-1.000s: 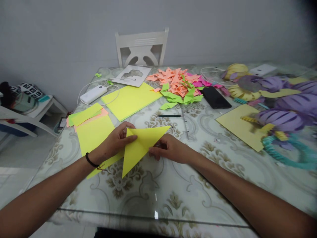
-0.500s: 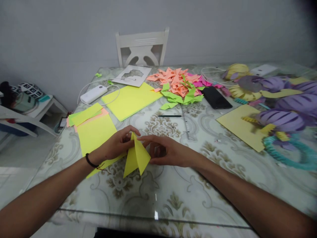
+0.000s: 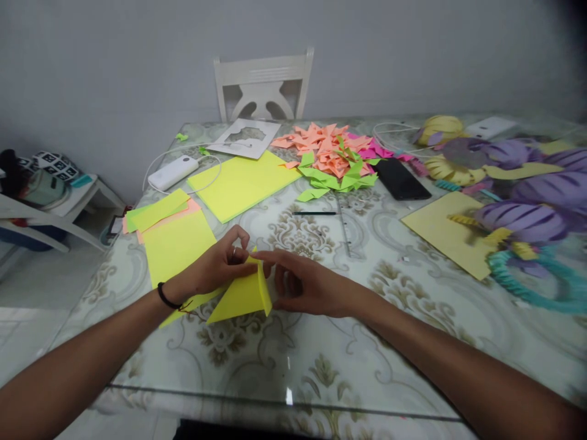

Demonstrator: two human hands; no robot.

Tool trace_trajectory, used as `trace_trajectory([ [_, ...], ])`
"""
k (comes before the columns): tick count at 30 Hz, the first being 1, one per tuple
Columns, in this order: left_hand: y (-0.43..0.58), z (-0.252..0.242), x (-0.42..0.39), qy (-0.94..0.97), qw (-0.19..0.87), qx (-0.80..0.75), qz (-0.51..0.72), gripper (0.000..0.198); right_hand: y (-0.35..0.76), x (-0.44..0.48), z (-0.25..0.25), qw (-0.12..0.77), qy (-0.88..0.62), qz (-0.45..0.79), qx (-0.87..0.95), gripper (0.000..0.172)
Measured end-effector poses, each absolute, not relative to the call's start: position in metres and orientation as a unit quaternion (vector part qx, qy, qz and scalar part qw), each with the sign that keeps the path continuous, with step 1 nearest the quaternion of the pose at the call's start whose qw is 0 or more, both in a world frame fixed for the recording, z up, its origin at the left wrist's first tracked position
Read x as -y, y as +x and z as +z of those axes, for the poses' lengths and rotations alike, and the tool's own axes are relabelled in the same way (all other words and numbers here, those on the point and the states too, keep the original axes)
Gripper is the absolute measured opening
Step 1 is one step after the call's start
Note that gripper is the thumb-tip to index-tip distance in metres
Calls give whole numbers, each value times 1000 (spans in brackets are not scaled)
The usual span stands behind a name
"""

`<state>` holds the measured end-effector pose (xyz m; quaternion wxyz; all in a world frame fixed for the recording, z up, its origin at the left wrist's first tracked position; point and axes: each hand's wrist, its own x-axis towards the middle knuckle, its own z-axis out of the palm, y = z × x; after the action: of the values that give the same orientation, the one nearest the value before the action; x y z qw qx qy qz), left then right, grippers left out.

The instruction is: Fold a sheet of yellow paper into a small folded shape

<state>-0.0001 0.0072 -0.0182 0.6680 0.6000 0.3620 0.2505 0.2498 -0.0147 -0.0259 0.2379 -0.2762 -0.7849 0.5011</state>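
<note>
A folded piece of yellow paper [image 3: 241,296] hangs between my hands, over the table's near left part. My left hand [image 3: 224,260] pinches its upper left side, a ring on one finger. At the paper's top corner, the fingertips of my right hand [image 3: 305,281] press from the right, with the thumb lower down near the paper's right edge. Under my left forearm lies a larger sheet of yellow paper [image 3: 177,244], with green and orange strips [image 3: 158,211] at its far end.
Farther back are a yellow paper stack [image 3: 238,183], a white power bank [image 3: 173,173], a heap of folded paper pieces [image 3: 330,153], a black phone [image 3: 403,179] and a thin black stick [image 3: 314,213]. Purple paper lanterns [image 3: 520,222] and a turquoise paper ring [image 3: 527,293] sit at right.
The folded paper has turned and swung left, so its wide face now points toward the lower left. My right hand has shifted slightly with it, and my left index finger is raised.
</note>
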Motion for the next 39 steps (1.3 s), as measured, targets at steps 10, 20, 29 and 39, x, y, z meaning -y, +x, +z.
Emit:
trace_trajectory([
  [10, -1, -16, -6, 681, 588, -372, 227, 31, 247, 14, -17, 196, -320, 472, 798, 33],
  [20, -2, -10, -8, 723, 556, -367, 185, 22, 249, 9, -24, 215, -267, 428, 836, 25],
  [29, -3, -4, -8, 742, 540, -365, 156, 27, 254, 3, -22, 257, -274, 494, 784, 14],
  [39, -2, 1, -7, 747, 540, -359, 149, 28, 256, 2, -20, 267, -238, 449, 819, 13],
])
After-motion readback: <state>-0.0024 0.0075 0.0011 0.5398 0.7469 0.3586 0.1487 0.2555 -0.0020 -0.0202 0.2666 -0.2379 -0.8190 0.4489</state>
